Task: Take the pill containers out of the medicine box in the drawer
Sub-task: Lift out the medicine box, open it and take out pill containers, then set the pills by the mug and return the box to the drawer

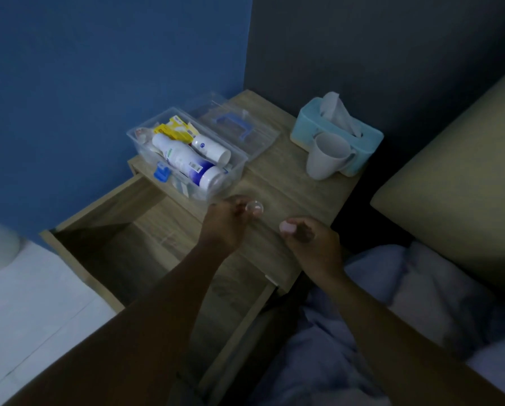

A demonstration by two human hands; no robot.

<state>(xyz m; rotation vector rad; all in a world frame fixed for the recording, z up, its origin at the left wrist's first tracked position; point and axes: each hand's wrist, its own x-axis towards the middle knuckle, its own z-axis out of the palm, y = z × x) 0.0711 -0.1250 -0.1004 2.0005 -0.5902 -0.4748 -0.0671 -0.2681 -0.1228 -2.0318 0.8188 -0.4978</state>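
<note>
A clear plastic medicine box [145, 142] stands open on the wooden nightstand [289, 183], above the pulled-out drawer [122, 247]. Inside it lie two white bottles [186, 162], a yellow packet [176, 127] and other items. Its clear lid with a blue handle [236, 124] lies beside it on the right. My left hand [225, 227] holds a small clear round pill container [254, 207] just above the nightstand top. My right hand [313, 244] grips a small pinkish-white object [288, 227], possibly a cap.
A white mug [327, 156] and a light blue tissue box [336, 133] stand at the nightstand's back right. A bed with a beige headboard [465, 177] and bluish bedding [377, 303] lies to the right. A blue wall is behind.
</note>
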